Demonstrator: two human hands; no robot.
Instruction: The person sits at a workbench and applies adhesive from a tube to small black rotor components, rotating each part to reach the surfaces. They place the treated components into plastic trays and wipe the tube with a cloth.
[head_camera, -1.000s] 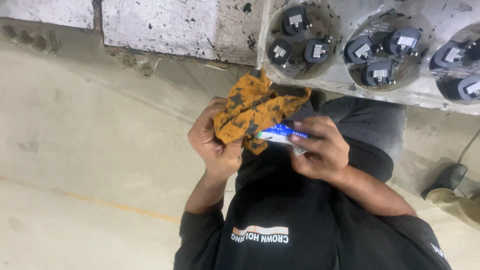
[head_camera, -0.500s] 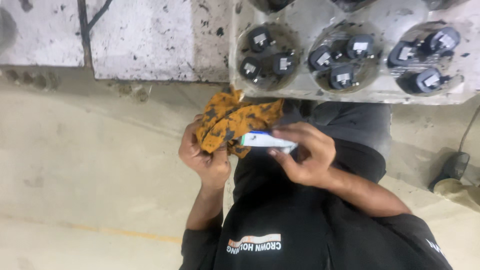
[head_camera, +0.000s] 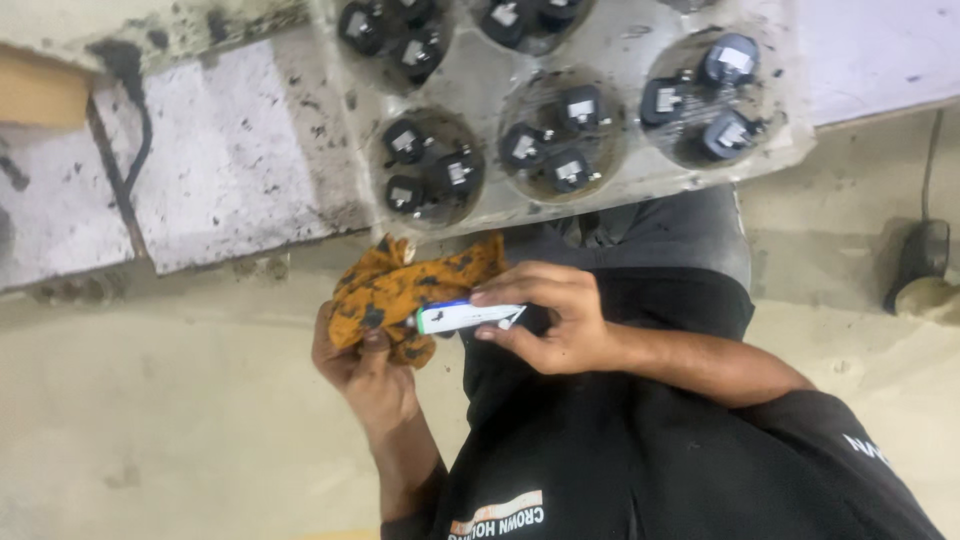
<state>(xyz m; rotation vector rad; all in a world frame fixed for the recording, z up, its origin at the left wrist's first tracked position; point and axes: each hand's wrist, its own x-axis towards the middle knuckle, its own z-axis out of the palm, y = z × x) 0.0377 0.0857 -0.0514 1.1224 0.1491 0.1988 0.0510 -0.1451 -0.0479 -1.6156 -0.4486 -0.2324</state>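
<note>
My left hand bunches the orange, black-stained rag; my right hand pinches the small white tube. Greasy fingertips might let it slip floorward.

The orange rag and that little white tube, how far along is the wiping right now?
Done: nothing in view shows a finished piece set aside. In hand: the left hand bunches the stained orange rag against one end of the white tube, which the right hand pinches by its other end. Left: the grey tray above holds round wells of small black parts, all grimy; whether they get wiped cannot be told.
</note>
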